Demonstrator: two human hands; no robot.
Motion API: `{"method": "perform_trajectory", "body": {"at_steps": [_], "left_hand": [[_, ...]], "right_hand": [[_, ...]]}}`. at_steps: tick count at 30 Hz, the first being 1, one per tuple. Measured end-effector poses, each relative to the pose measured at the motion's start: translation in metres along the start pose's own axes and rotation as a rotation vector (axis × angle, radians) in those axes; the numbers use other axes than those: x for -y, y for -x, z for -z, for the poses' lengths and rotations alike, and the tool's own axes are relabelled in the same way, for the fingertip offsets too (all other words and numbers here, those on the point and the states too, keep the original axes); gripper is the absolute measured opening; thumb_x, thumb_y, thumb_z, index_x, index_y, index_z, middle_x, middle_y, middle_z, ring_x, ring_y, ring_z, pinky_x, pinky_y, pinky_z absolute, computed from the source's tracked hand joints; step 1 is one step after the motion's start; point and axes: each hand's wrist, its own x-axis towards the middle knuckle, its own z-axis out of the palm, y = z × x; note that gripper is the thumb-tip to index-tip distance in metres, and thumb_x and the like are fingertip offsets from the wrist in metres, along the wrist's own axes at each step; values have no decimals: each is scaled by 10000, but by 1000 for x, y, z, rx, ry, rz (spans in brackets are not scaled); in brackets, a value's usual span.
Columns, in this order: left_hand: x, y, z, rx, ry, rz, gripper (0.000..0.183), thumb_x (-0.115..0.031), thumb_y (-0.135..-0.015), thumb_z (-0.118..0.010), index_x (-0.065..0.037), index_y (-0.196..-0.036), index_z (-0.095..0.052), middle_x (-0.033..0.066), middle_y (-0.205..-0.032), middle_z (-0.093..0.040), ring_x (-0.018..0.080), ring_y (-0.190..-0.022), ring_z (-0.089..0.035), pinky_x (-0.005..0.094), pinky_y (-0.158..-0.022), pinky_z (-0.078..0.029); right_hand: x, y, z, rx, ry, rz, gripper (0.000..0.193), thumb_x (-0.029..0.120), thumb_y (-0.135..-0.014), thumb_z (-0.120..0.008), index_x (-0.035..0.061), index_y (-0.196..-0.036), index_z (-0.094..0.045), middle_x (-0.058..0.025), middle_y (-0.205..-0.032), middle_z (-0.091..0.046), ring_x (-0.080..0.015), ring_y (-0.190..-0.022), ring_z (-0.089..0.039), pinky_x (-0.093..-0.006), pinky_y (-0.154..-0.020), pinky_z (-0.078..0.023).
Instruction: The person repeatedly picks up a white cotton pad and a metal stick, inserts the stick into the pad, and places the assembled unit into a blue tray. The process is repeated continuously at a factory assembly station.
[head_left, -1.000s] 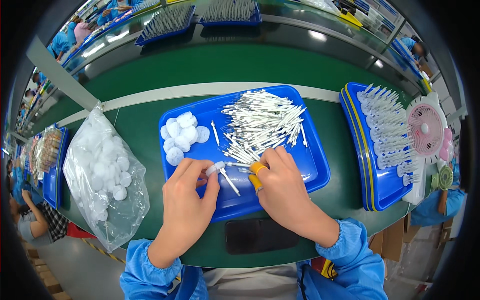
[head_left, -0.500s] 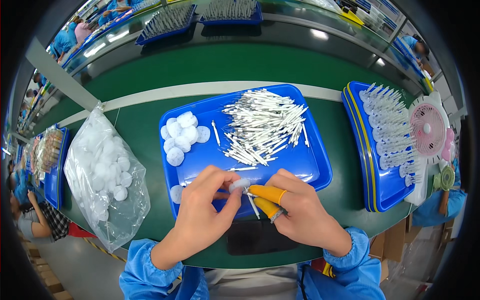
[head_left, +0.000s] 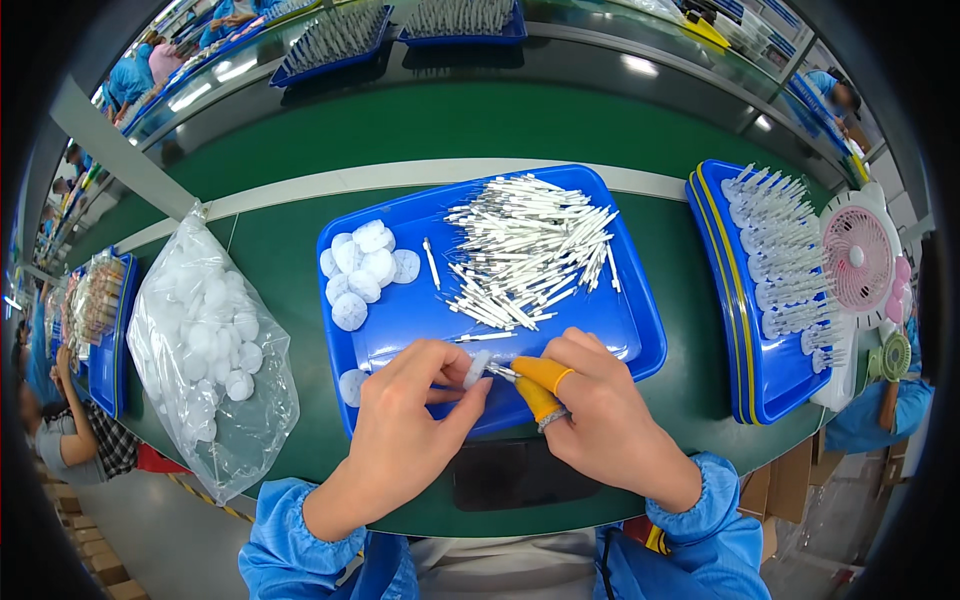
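Note:
Above the front edge of a blue tray (head_left: 640, 330), both my hands meet. My left hand (head_left: 408, 412) pinches a round, translucent white disc (head_left: 477, 370) between thumb and fingertips. Yellow finger covers sit on the thumb and index finger of my right hand (head_left: 612, 410), which grip a thin stick-like part (head_left: 502, 371) with a metallic look. Its tip reaches the disc's side; whether it is inside the disc I cannot tell. In the tray lie a pile of slim white sticks (head_left: 540, 250) and, on its left, several matching discs (head_left: 365, 265).
A clear bag of white discs (head_left: 215, 340) rests at the left. Stacked blue trays with upright assembled pieces (head_left: 780, 260) stand at the right, beside a pink-and-white fan (head_left: 857, 258). A dark flat object (head_left: 520, 475) lies near the table edge. Filled trays (head_left: 335, 45) sit across the green surface.
A white stick that slanted down below my fingers no longer shows there. The disc has turned more edge-on, and a metallic piece now spans from it to my right fingers.

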Motion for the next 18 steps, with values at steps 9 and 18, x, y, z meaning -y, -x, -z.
{"method": "perform_trajectory", "body": {"at_steps": [9, 18], "left_hand": [[-1, -4, -1, -25, 14, -10, 154, -2, -928, -786, 25, -1060, -711, 120, -926, -679, 196, -819, -724, 342, -726, -678], [-2, -2, -1, -28, 63, 10, 131, 0, -944, -772, 33, -1046, -698, 129, -978, -692, 213, -842, -748, 334, -724, -677]], "right_hand": [[3, 2, 1, -11, -14, 31, 465, -64, -658, -716, -120, -1120, -726, -161, -971, -593, -352, -914, -566, -451, -803, -471], [2, 4, 0, -18, -41, 40, 497, -60, -664, -709, -112, -1158, -729, -152, -963, -590, -343, -917, -567, -448, -814, -468]]}}
